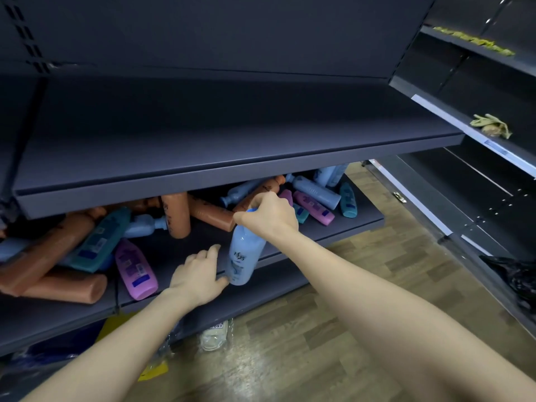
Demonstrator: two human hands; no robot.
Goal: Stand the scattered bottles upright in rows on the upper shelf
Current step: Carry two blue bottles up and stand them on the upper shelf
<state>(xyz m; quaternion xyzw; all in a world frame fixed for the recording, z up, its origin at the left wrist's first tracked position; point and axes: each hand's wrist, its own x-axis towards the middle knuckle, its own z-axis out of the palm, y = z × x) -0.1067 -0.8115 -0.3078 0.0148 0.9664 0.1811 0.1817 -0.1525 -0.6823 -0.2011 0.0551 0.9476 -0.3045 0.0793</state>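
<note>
My right hand (268,216) grips the cap end of a light blue bottle (243,256), which hangs upright at the front edge of the lower shelf (290,256). My left hand (200,274) rests on that shelf and touches the bottle's base with its fingers. The dark upper shelf (232,126) above holds nothing. On the lower shelf lie scattered bottles: several brown ones (177,216), a teal one (101,242), purple ones (136,271) and pale blue ones (316,190), all on their sides.
A second shelving unit (478,184) runs along the right, with a crumpled glove (491,126) on it. A black bag (513,277) sits lower right. The floor (319,329) is wood-patterned. A clear jar (214,335) stands under the lower shelf.
</note>
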